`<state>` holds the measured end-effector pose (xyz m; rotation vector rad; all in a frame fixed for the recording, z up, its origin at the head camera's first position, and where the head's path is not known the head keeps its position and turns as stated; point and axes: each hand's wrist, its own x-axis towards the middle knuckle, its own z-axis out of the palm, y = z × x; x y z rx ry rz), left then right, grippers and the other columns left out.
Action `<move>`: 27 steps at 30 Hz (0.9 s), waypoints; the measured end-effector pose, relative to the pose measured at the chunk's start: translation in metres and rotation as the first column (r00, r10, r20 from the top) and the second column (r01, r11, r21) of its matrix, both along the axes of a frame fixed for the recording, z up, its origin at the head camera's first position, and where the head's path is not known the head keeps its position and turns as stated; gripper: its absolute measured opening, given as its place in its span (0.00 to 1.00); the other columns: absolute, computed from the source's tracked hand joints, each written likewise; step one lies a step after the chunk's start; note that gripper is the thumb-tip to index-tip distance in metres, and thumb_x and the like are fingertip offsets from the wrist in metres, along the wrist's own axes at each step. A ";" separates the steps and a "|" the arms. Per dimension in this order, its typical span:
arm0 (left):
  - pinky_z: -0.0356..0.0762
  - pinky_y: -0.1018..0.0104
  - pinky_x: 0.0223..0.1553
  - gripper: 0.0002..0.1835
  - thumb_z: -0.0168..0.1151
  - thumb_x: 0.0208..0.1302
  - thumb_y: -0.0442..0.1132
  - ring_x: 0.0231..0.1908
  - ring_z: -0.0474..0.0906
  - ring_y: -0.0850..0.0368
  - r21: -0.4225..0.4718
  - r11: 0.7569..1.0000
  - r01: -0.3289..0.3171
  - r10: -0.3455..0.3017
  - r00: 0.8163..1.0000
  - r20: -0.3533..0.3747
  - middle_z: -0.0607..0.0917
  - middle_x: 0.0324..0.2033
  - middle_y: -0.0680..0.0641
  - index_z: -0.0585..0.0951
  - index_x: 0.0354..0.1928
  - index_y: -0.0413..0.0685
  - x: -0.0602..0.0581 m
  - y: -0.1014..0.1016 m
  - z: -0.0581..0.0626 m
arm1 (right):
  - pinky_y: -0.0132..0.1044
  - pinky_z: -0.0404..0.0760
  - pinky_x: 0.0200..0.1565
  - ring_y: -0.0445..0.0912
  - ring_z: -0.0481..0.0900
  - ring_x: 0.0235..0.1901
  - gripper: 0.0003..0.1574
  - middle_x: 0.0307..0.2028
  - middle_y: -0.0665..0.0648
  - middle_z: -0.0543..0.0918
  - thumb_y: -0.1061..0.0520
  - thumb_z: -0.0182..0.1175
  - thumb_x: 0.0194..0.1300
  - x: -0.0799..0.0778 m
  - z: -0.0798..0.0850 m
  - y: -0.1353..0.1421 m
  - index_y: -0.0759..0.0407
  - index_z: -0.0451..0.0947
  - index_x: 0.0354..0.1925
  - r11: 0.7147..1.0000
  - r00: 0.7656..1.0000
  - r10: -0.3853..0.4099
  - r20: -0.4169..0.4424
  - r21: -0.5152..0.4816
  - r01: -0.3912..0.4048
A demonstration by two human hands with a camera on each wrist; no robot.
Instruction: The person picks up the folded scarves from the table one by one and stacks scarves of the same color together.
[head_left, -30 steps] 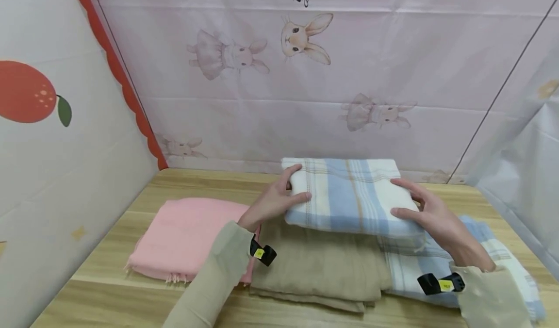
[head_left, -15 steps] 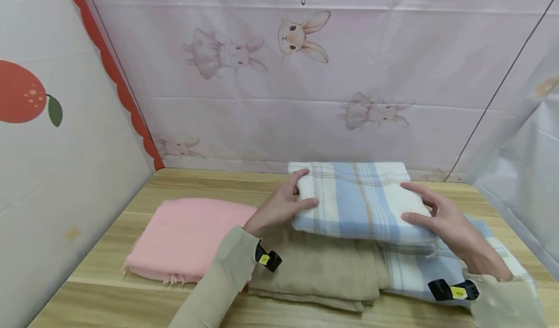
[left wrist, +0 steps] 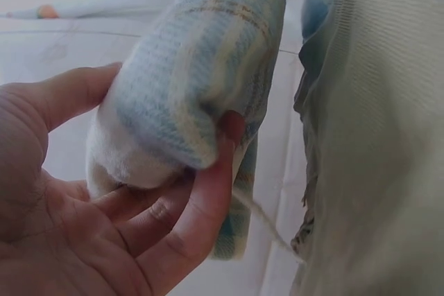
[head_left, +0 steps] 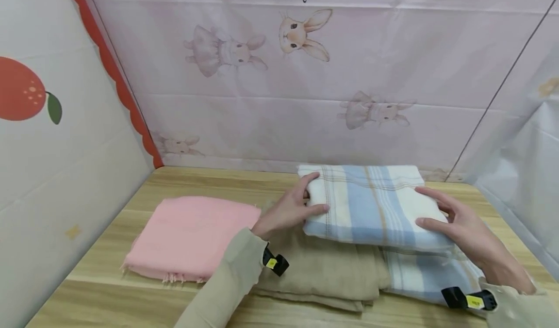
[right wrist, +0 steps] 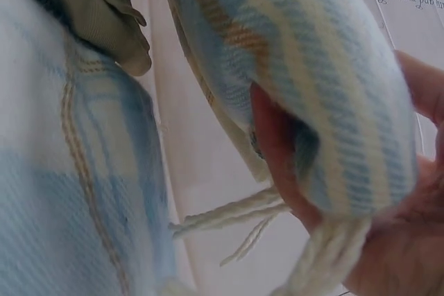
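Note:
Between both hands is a folded plaid scarf (head_left: 367, 206) in white and light blue with a thin orange stripe. My left hand (head_left: 290, 209) grips its left end, thumb on top and fingers curled beneath, as the left wrist view shows. The right hand (head_left: 463, 228) holds the opposite end the same way; in the right wrist view white fringe (right wrist: 236, 209) hangs from it. Under the held scarf lie a folded beige cloth (head_left: 323, 270) and, to the right, a second blue-and-white plaid cloth (head_left: 419, 274), partly hidden. The wrist views show a gap between the held scarf and these cloths.
A folded pink scarf (head_left: 192, 240) with short fringe lies on the left of the wooden table (head_left: 109, 299). A pale rabbit-print sheet (head_left: 305, 124) hangs behind the table, and white sheets (head_left: 65, 172) stand at both sides.
Both hands have carried the plaid scarf to the right and slightly nearer. It now covers more of the second plaid cloth. The pink scarf and beige cloth lie as before.

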<state>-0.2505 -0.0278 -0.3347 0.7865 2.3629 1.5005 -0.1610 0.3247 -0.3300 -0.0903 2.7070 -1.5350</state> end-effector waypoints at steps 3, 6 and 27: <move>0.79 0.62 0.39 0.45 0.70 0.68 0.45 0.44 0.78 0.55 -0.001 1.000 0.013 -0.013 1.000 0.017 0.79 0.49 0.42 0.55 0.80 0.56 0.001 0.003 0.000 | 0.77 0.46 0.62 0.73 0.31 0.74 0.48 0.80 0.61 0.34 0.49 0.64 0.72 0.003 -0.002 0.005 0.44 0.51 0.81 1.000 1.000 -0.019 0.008 0.006 0.019; 0.79 0.60 0.37 0.45 0.70 0.67 0.45 0.39 0.77 0.55 -0.005 0.999 0.032 -0.032 0.999 0.010 0.79 0.45 0.43 0.55 0.80 0.57 0.002 0.007 0.000 | 0.76 0.44 0.64 0.73 0.30 0.74 0.46 0.80 0.62 0.35 0.49 0.61 0.75 0.006 -0.005 0.010 0.43 0.51 0.81 0.999 0.999 -0.037 0.005 0.006 0.037; 0.79 0.66 0.35 0.47 0.72 0.65 0.43 0.33 0.78 0.58 0.014 0.995 0.101 -0.102 0.995 0.014 0.79 0.45 0.46 0.55 0.80 0.58 0.010 0.031 -0.005 | 0.19 0.61 0.48 0.76 0.35 0.73 0.38 0.80 0.63 0.41 0.48 0.55 0.78 0.025 -0.011 0.034 0.42 0.55 0.80 0.987 0.991 -0.113 -0.076 0.108 0.121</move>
